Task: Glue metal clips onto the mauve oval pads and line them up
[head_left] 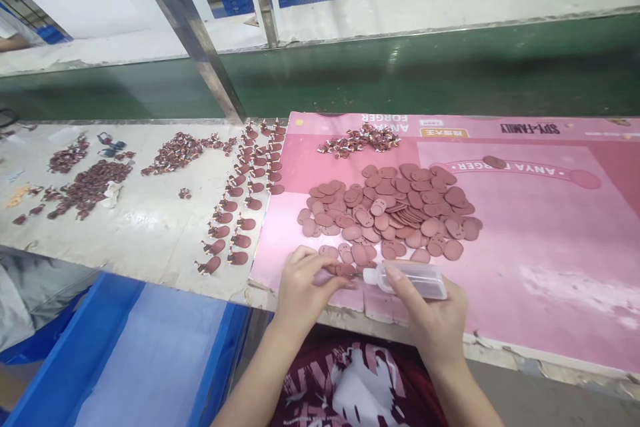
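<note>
Head view: left fingers point(332, 286) pinch a flat, reddish-brown oval piece point(345, 269); right fingers point(406, 285) hold a translucent plastic bottle point(420, 277), its white nozzle point(371, 275) at the piece's three o'clock.

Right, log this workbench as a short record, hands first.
Left hand: pinching a brown oval piece between its fingers
Right hand: gripping a clear squeeze bottle, nozzle toward that piece
Surface: pink printed mat on a pale worktop
Mat centre: loose pile of brown oval pieces
Mat's left edge: rows of ovals with small parts attached
Beyond: green belt
</note>
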Available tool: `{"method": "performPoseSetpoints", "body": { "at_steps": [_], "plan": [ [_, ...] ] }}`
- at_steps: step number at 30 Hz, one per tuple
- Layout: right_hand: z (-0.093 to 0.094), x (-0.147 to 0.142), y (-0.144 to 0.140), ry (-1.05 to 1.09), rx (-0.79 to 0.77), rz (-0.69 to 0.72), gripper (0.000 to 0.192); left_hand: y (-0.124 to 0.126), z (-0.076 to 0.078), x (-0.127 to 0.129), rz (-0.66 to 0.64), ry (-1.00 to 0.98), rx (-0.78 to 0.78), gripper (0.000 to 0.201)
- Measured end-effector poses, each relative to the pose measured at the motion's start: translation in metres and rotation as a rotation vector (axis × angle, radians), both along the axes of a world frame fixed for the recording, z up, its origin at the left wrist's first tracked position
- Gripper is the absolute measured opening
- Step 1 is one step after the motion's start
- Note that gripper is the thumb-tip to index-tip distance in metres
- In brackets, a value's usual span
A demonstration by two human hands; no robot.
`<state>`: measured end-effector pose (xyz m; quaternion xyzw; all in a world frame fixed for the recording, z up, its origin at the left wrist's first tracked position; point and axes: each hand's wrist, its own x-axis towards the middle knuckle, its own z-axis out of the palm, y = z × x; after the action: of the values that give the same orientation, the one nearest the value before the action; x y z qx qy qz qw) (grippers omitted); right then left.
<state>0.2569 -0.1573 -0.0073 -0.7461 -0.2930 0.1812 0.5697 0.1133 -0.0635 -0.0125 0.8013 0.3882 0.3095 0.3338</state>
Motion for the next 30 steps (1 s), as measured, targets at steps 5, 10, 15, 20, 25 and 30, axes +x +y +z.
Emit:
{"method": "performPoseSetpoints", "body": {
  "at_steps": [5,10,15,20,25,30],
  "plan": [
    [0.001,-0.002,0.000,-0.013,-0.012,0.036,0.026,0.000,0.001,0.000,0.005,-0.009,-0.006,0.020],
    [0.002,-0.002,0.000,0.002,-0.011,0.057,0.024,0.000,0.002,0.000,-0.001,-0.006,-0.010,0.018],
    [0.003,-0.002,0.000,0.017,-0.002,0.091,0.025,-0.001,0.000,-0.001,-0.006,0.004,-0.009,0.016],
    [0.003,-0.003,-0.001,0.019,0.004,0.085,0.024,0.000,-0.003,-0.002,-0.013,0.008,0.003,0.020],
    [-0.006,0.001,-0.004,0.159,0.072,0.009,0.023,0.001,-0.002,-0.001,-0.016,0.003,0.027,0.020],
    [-0.003,0.033,-0.013,0.428,0.393,-0.198,0.026,0.001,0.000,-0.001,-0.011,-0.015,0.039,0.022]
  ]
}}
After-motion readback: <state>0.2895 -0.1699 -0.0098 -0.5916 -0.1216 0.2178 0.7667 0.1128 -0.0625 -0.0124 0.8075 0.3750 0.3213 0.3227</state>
